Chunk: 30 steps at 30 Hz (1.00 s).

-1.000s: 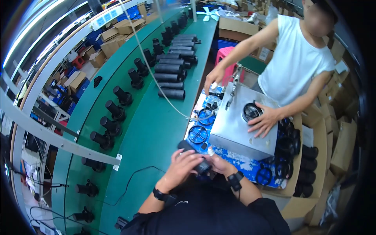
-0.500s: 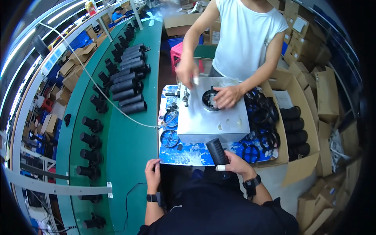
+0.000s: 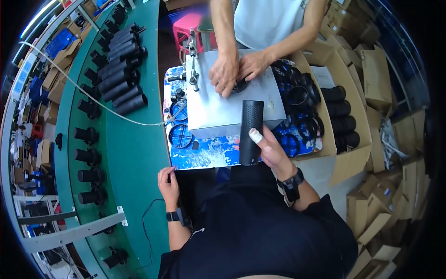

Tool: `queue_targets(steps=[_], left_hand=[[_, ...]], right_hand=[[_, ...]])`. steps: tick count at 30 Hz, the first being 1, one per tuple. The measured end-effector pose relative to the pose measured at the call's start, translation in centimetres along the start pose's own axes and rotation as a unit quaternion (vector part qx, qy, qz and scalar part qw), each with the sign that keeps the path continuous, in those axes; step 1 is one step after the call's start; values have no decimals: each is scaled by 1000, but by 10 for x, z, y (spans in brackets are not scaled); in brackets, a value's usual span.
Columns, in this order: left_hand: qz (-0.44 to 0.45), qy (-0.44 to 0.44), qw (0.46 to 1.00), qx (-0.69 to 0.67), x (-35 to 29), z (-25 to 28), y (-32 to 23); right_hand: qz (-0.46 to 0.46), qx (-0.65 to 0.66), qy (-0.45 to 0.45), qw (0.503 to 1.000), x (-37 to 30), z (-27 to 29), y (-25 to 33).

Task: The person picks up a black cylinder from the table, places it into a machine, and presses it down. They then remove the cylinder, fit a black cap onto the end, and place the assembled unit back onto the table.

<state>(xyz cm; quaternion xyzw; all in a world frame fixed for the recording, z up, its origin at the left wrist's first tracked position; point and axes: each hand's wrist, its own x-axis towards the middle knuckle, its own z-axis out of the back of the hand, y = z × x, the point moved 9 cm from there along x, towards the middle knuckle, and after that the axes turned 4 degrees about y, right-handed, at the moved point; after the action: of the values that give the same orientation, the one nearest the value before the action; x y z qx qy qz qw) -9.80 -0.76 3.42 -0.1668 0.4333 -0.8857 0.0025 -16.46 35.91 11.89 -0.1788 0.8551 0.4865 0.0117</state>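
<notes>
My right hand [image 3: 274,151] is closed around a black tube [image 3: 251,135] with a perforated wall, held nearly upright in front of the metal box. White tape wraps its thumb. At the near left corner of the blue-and-white tabletop [image 3: 204,159], my left hand [image 3: 168,186] rests with loosely bent fingers and thumb apart, holding nothing visible. Across from me, a co-worker has both hands [image 3: 237,69] on a round black part [image 3: 239,86] on top of the metal box [image 3: 218,114]. Those hands partly cover that part.
A green bench [image 3: 132,153] on the left carries rows of black tubes [image 3: 118,83] and black fittings [image 3: 88,156]. Black rings [image 3: 297,95] crowd the tabletop's right side. An open carton [image 3: 350,69] holds black cylinders. A metal clamp [image 3: 192,60] and a pale hose [image 3: 139,123] border the box.
My right hand has raised the black tube and turned it more upright. The co-worker's hands have come together over the round part. The whole view has shifted.
</notes>
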Motion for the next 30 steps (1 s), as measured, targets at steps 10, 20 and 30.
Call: queue_targets(steps=[10,20,30], left_hand=[[-6,-3,1000,6,-3,1,-1],[-14,-11,1000,25,-3,3,-7],[-6,-4,1000,27,-3,4,-10]], right_hand=[[34,-297,-15,954,-6,20,42],[356,-307,-65,880,72,5,205],[268,-534,-149,788,144,18,164]])
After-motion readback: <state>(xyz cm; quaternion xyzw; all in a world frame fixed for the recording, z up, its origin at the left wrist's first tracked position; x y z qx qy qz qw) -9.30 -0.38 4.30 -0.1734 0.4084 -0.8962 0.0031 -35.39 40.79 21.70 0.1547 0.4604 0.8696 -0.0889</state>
